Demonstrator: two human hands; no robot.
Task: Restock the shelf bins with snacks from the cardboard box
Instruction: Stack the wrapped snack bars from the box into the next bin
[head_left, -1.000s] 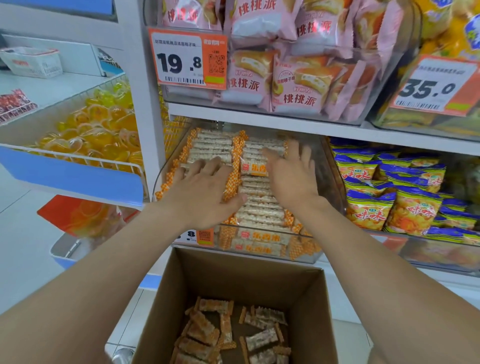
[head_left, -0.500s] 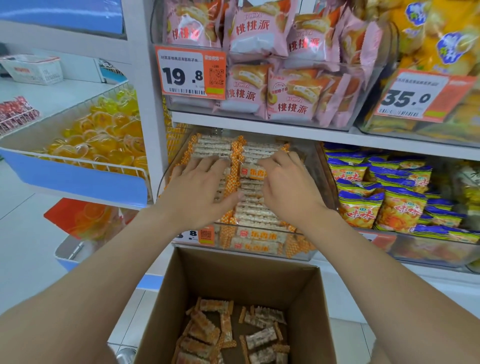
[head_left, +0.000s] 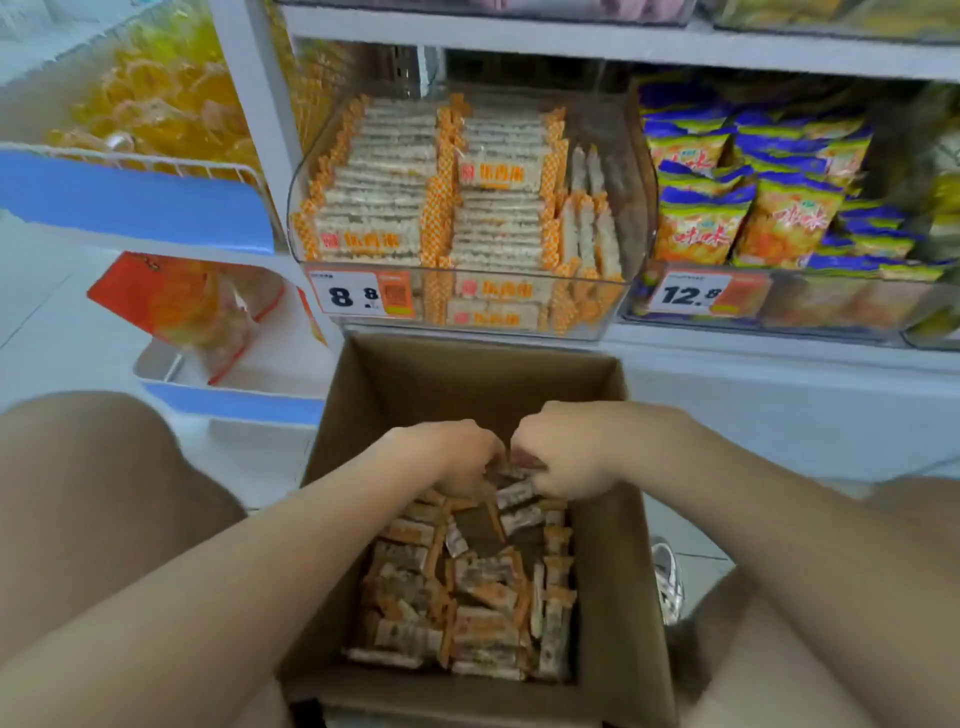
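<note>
An open cardboard box (head_left: 613, 571) stands on the floor below the shelf, its bottom covered with several orange-and-white snack bars (head_left: 467, 613). Both my hands reach down into it at the far side of the pile. My left hand (head_left: 447, 454) has its fingers curled down among the bars, fingertips hidden. Knuckle to knuckle beside it, my right hand (head_left: 563, 452) curls its fingers round bars at the top of the pile. Above the box, the clear shelf bin (head_left: 638, 171) holds neat rows of the same bars (head_left: 384, 197).
The bin front carries a price tag reading 8.8 (head_left: 358, 296). Blue-and-orange chip bags (head_left: 753, 208) fill the bin to the right. A blue-edged wire basket (head_left: 130, 197) of yellow jelly cups sticks out at left. My knees flank the box, a shoe (head_left: 667, 582) at right.
Both hands have left the shelf bin, where they pressed on the bar rows, and dropped into the box. My view has tilted down with them.
</note>
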